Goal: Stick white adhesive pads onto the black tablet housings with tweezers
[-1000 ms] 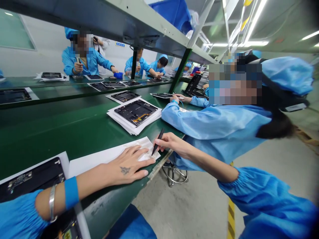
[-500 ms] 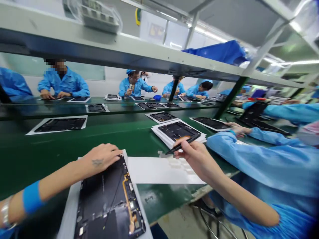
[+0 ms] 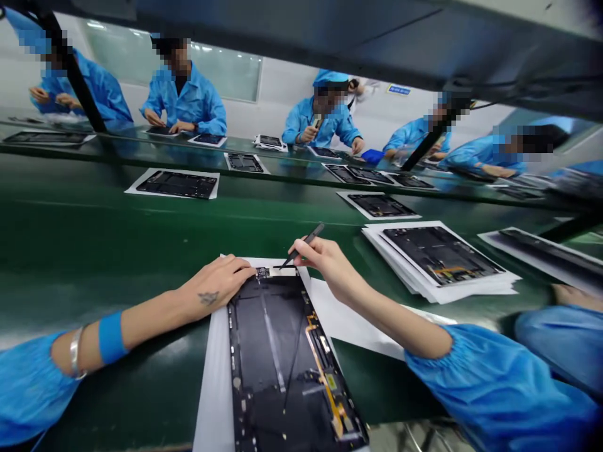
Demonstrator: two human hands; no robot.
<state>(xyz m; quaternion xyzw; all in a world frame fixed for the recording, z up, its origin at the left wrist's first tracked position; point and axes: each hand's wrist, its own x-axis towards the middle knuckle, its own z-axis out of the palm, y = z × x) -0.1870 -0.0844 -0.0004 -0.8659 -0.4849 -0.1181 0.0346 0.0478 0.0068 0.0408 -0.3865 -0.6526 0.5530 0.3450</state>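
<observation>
An opened black tablet housing (image 3: 268, 351) lies on white sheets in front of me, its orange flex cable (image 3: 325, 376) along the right side. My left hand (image 3: 221, 282) rests on its upper left corner, fingers stretched out and lying against the edge. With my right hand (image 3: 325, 260) I pinch dark pointed tweezers (image 3: 308, 242). The tweezer tip is at a pale strip (image 3: 281, 272) on the housing's top end; whether it grips the strip I cannot tell. A white sheet (image 3: 353, 317) lies partly under my right forearm.
A stack of white sheets (image 3: 419, 282) bearing another tablet housing (image 3: 443, 251) stands to the right. Further housings on sheets lie across the green table (image 3: 94, 232). Co-workers in blue sit opposite, and a co-worker's sleeve (image 3: 565, 342) is close on my right. A shelf (image 3: 377, 37) hangs overhead.
My right hand has moved left with the tweezers, from above the white sheet to the housing's top end. My left hand remains at the upper left corner. The view has turned right and down.
</observation>
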